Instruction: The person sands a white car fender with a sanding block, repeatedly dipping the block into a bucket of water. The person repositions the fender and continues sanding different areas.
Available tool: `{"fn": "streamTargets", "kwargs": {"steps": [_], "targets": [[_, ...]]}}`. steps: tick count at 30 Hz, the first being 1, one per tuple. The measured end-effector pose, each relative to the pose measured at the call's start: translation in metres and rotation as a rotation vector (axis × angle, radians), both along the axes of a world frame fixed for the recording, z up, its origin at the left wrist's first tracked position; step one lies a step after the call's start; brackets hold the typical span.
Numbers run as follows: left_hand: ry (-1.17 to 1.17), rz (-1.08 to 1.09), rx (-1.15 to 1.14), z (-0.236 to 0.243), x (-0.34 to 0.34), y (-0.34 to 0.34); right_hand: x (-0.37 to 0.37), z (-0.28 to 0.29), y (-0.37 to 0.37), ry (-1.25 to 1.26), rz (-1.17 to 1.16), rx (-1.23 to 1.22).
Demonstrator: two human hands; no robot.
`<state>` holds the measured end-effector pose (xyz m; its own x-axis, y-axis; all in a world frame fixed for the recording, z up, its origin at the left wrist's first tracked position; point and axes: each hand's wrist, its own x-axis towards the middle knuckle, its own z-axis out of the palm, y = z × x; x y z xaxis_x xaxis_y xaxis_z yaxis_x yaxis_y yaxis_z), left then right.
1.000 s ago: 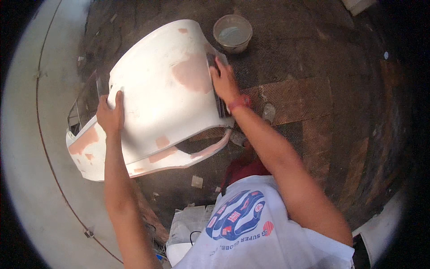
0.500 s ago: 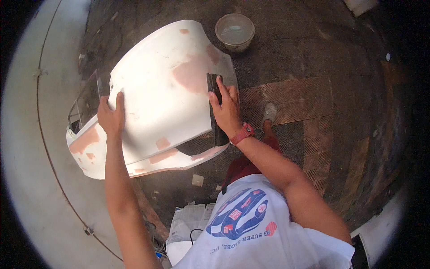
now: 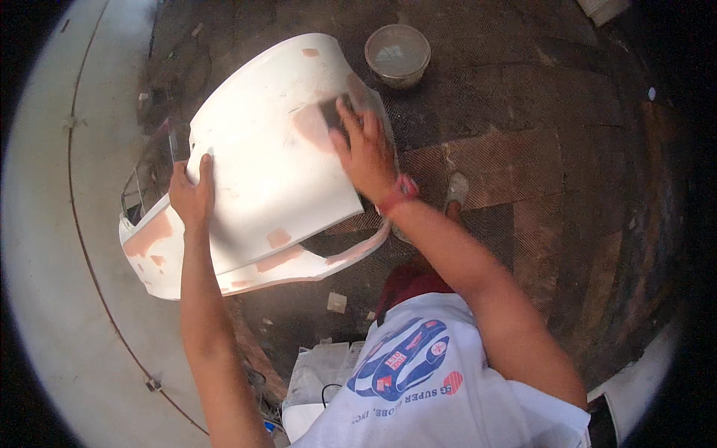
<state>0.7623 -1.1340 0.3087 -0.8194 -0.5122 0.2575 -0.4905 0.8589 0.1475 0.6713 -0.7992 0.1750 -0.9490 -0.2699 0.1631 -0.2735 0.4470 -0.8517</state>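
Note:
A white curved car bumper (image 3: 265, 119) with pinkish filler patches lies tilted across the middle left. My left hand (image 3: 193, 190) grips its left side, thumb on the white surface. My right hand (image 3: 364, 157) holds a long dark sanding block (image 3: 330, 112) against the bumper's right part, over a large pink patch, fingers laid along the block and slightly blurred. A red watch (image 3: 399, 190) is on my right wrist.
A round bucket of cloudy liquid (image 3: 396, 56) stands beyond the bumper on dark, worn floor matting (image 3: 523, 97). My sandalled foot (image 3: 456, 190) shows at the right. A pale wall with a cable (image 3: 89, 276) runs along the left; a covered bundle (image 3: 310, 377) sits below the bumper.
My right hand and the block moved down the bumper's right edge, then back up and leftward onto the pink patch. My left hand keeps its grip, shifting slightly in view along with the bumper.

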Motion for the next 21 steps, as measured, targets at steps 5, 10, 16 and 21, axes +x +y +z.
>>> {"fn": "streamTargets", "kwargs": {"steps": [5,10,16,21], "targets": [[0.039,-0.071,-0.064,0.005,-0.02,0.004,-0.083,-0.036,-0.016,-0.177,-0.192,0.011],[0.008,-0.002,-0.061,0.003,0.001,0.002,0.014,0.025,-0.008,0.113,0.106,0.15],[0.008,-0.03,-0.034,0.009,-0.018,0.008,-0.081,-0.002,-0.021,-0.015,-0.077,0.062],[0.032,-0.031,-0.014,0.001,-0.011,0.005,-0.044,0.01,0.009,0.205,0.125,0.069]]}}
